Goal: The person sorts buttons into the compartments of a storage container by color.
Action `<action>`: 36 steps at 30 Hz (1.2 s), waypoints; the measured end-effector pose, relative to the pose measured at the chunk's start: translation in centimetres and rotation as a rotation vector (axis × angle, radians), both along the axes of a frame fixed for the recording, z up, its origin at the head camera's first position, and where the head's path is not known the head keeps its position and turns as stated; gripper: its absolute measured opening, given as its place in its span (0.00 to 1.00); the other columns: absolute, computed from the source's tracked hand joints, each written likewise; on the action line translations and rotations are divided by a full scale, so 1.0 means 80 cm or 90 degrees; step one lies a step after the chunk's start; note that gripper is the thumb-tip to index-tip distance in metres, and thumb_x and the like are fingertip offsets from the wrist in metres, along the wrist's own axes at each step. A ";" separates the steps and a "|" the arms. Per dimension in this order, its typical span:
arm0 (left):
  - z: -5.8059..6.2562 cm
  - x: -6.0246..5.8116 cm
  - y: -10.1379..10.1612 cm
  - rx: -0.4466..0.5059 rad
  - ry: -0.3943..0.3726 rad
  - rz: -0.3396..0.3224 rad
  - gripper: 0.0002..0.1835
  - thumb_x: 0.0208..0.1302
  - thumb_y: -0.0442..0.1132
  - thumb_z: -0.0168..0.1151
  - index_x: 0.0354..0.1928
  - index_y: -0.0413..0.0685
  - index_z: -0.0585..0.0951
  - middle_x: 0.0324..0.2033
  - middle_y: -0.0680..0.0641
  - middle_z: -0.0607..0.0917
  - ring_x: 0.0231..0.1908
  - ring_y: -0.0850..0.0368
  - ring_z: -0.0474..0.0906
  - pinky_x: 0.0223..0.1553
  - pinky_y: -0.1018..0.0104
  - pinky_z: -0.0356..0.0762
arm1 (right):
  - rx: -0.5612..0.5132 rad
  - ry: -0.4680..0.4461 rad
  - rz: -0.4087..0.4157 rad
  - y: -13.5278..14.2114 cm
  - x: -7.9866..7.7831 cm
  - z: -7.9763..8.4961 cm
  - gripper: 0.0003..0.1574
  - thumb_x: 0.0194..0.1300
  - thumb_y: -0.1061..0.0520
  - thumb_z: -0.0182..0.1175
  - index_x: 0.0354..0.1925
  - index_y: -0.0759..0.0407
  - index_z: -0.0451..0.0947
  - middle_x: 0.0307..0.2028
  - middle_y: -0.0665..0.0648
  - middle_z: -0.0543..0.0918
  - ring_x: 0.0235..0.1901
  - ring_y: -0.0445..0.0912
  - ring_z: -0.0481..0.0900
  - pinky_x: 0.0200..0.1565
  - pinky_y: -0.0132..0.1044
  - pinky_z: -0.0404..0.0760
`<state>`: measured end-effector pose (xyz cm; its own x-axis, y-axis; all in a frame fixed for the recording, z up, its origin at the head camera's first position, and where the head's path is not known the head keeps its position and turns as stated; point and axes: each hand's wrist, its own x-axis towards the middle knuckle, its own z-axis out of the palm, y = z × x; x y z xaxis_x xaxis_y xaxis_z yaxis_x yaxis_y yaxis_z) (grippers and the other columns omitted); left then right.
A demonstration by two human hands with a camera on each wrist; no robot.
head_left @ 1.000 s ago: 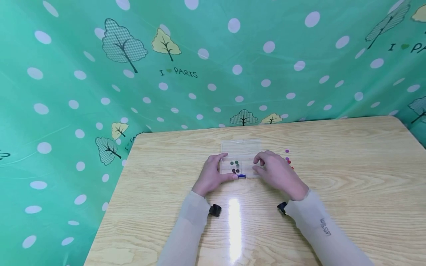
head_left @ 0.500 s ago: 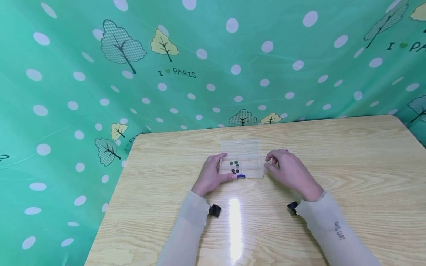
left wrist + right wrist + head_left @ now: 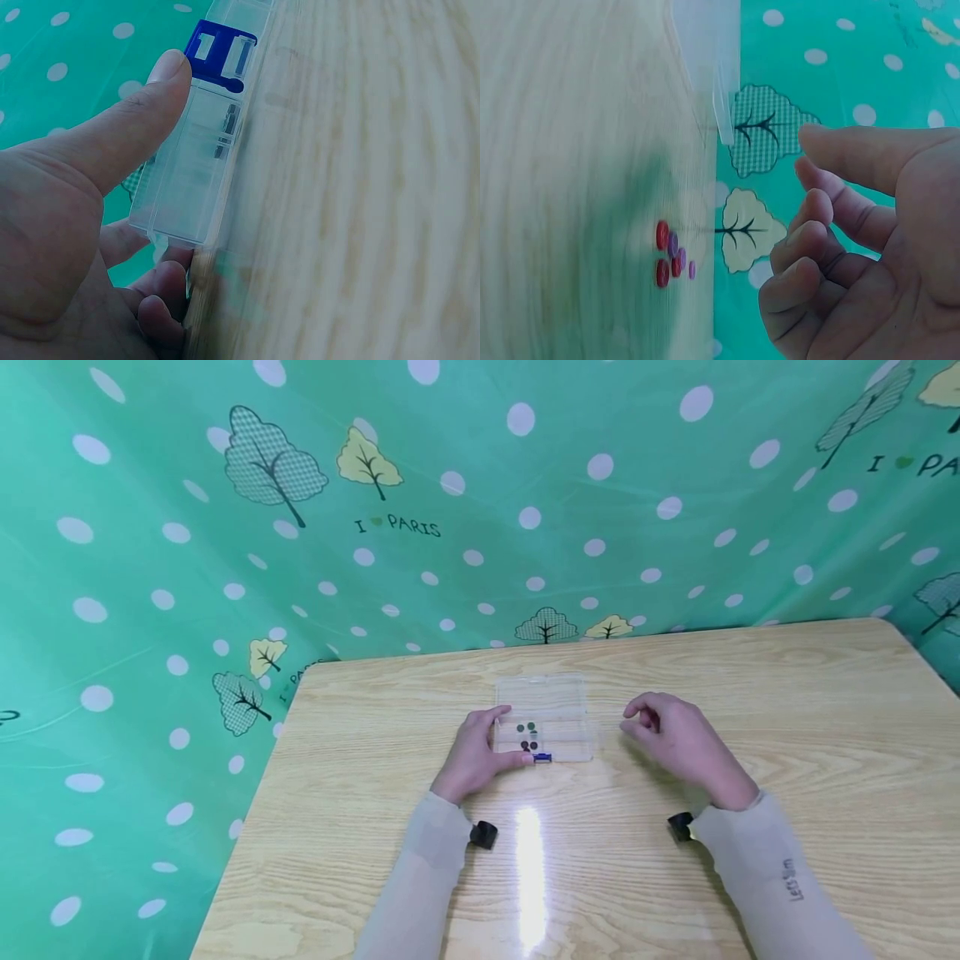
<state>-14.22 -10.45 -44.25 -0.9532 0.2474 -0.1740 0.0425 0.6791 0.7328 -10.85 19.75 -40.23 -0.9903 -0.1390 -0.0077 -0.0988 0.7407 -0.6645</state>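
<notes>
A clear plastic compartment box [image 3: 570,742] lies on the table, its lid [image 3: 542,697] swung back toward the curtain. My left hand [image 3: 478,755] grips its left side, thumb along the front beside the blue latch [image 3: 220,54], fingers round the end. Inside, in the left part, are green buttons [image 3: 531,727] and dark buttons [image 3: 524,745]. Right of the box hovers my right hand [image 3: 678,739], fingers loosely curled with nothing between thumb and fingertips. In the right wrist view, several red buttons [image 3: 662,235] and purple buttons [image 3: 673,244] lie on the table; my right hand hides them in the head view.
The wooden table [image 3: 360,860] ends at the back against a green curtain [image 3: 420,460] with white dots and printed trees. A bright light reflection [image 3: 530,877] crosses the tabletop in front of the box.
My right hand has moved right, from over the box's right part to beside it, covering the loose buttons in the head view. The left hand keeps its grip on the box.
</notes>
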 end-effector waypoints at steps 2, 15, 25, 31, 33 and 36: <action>0.000 0.000 0.000 0.002 0.000 -0.001 0.51 0.47 0.57 0.80 0.74 0.60 0.67 0.68 0.42 0.68 0.66 0.41 0.66 0.66 0.45 0.65 | -0.009 -0.003 -0.007 0.005 -0.001 -0.002 0.09 0.72 0.55 0.60 0.44 0.61 0.79 0.29 0.54 0.75 0.27 0.48 0.69 0.30 0.38 0.70; 0.001 0.001 0.002 0.001 -0.006 0.000 0.52 0.46 0.57 0.80 0.75 0.59 0.66 0.68 0.42 0.68 0.66 0.41 0.66 0.67 0.46 0.64 | -0.051 -0.049 -0.043 0.031 -0.007 -0.020 0.15 0.74 0.51 0.59 0.47 0.62 0.79 0.35 0.56 0.78 0.34 0.49 0.72 0.36 0.37 0.72; -0.001 0.000 0.001 0.001 -0.003 0.001 0.52 0.47 0.57 0.80 0.75 0.59 0.66 0.69 0.42 0.68 0.66 0.42 0.66 0.67 0.46 0.64 | -0.073 -0.093 -0.031 0.048 -0.009 -0.027 0.16 0.71 0.54 0.61 0.49 0.65 0.80 0.36 0.57 0.79 0.35 0.50 0.72 0.37 0.38 0.73; -0.001 0.000 0.002 -0.002 -0.005 0.002 0.51 0.47 0.57 0.80 0.75 0.60 0.66 0.68 0.42 0.68 0.66 0.42 0.66 0.67 0.47 0.64 | -0.076 -0.109 -0.026 0.056 -0.010 -0.034 0.14 0.70 0.56 0.63 0.48 0.64 0.80 0.36 0.57 0.77 0.36 0.50 0.71 0.37 0.37 0.72; 0.000 0.000 0.002 -0.005 -0.004 0.002 0.51 0.47 0.57 0.80 0.75 0.60 0.66 0.68 0.42 0.68 0.65 0.42 0.67 0.67 0.47 0.65 | -0.084 -0.116 -0.021 0.059 -0.009 -0.035 0.14 0.69 0.56 0.63 0.48 0.64 0.81 0.36 0.57 0.77 0.36 0.50 0.70 0.36 0.36 0.72; 0.001 0.000 0.002 -0.006 0.000 -0.001 0.51 0.47 0.56 0.80 0.74 0.60 0.67 0.68 0.42 0.68 0.64 0.42 0.67 0.66 0.47 0.66 | -0.092 -0.127 -0.014 0.061 -0.009 -0.037 0.14 0.69 0.56 0.64 0.47 0.64 0.81 0.35 0.57 0.76 0.35 0.50 0.70 0.35 0.36 0.71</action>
